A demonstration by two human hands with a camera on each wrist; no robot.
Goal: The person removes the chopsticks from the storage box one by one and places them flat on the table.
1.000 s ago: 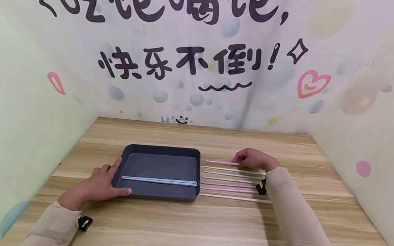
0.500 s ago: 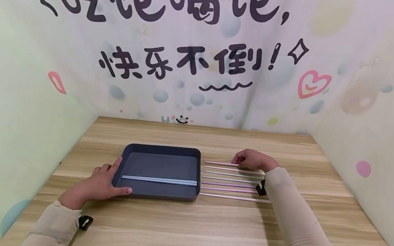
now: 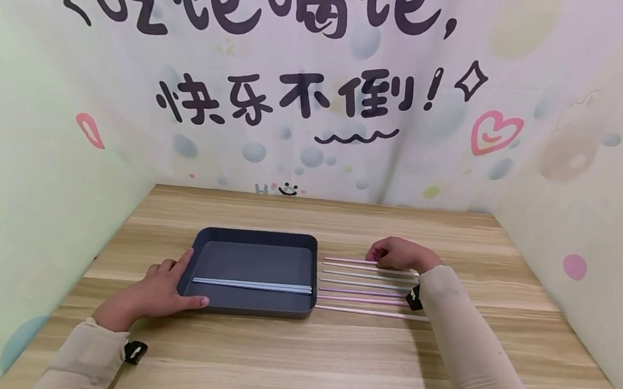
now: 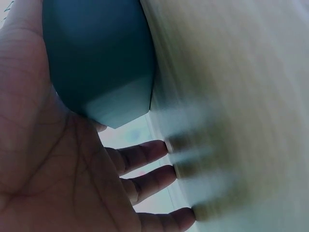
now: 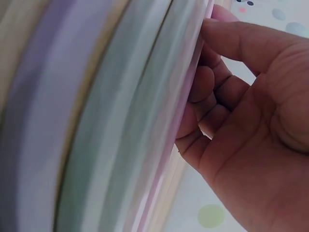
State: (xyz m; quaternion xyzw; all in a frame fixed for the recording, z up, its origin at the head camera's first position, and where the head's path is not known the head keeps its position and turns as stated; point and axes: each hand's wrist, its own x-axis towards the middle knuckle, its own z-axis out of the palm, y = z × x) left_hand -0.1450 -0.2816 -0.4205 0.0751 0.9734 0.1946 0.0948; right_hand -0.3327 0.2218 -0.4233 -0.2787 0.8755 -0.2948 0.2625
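My left hand (image 3: 153, 289) rests at the near left corner of a dark grey rectangular tray (image 3: 255, 264), its thumb over the near rim. In the left wrist view, fingers (image 4: 152, 183) stretch past the tray's corner and their tips meet the table. A small bundle of pale blue chopsticks (image 3: 251, 285) lies lengthwise in the tray. To the right of it, my right hand (image 3: 401, 253) pinches a pink chopstick (image 3: 347, 260), the farthest of a row. Curled fingers and thumb sit against that chopstick in the right wrist view; its right part is hidden in the head view.
Several more chopsticks lie nearly parallel right of the tray: a pale one (image 3: 366, 268) just nearer than the pink one, greenish ones (image 3: 365, 284), purple-pink ones (image 3: 358, 300) and a whitish one (image 3: 368, 313) nearest. Walls enclose the wooden table (image 3: 274, 364) left, right and behind.
My right hand has drawn the pink chopstick slightly nearer, so it now lies close beside the pale one. The left hand, the tray and the blue chopsticks stay where they were.
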